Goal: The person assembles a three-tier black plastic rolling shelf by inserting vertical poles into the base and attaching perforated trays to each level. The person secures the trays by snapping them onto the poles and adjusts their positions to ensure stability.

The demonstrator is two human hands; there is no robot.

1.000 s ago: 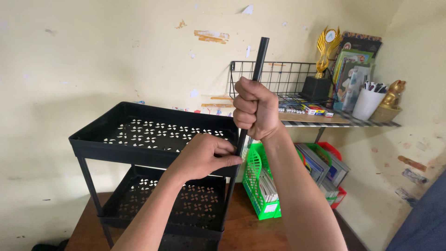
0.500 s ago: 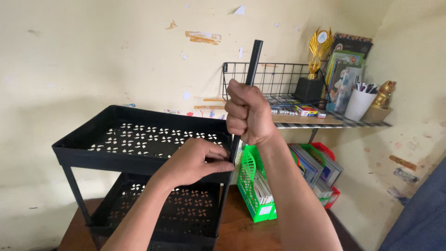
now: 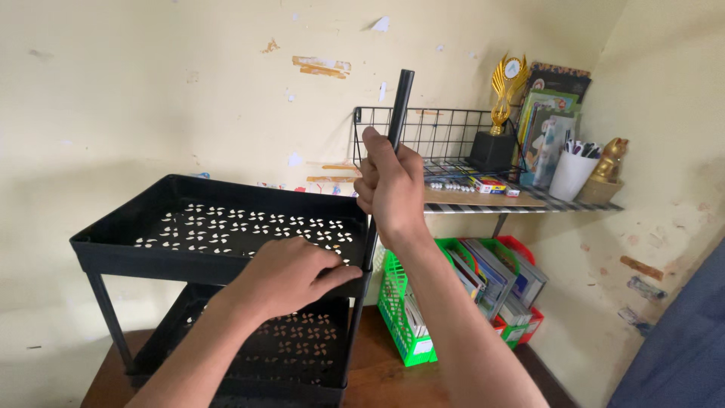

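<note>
At the near right corner of the black upper tray, the right hand is wrapping its fingers tight around a black pole, which is standing almost upright with its long axis rising from that corner. Lower, the left hand is resting on the tray rim beside the pole's foot, fingers stretched toward it and closed on nothing.

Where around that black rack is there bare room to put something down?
The top tray is bare behind the left hand, and the lower tray looks bare too. A wood strip lies free between rack and green basket. The shelf is crowded.
</note>
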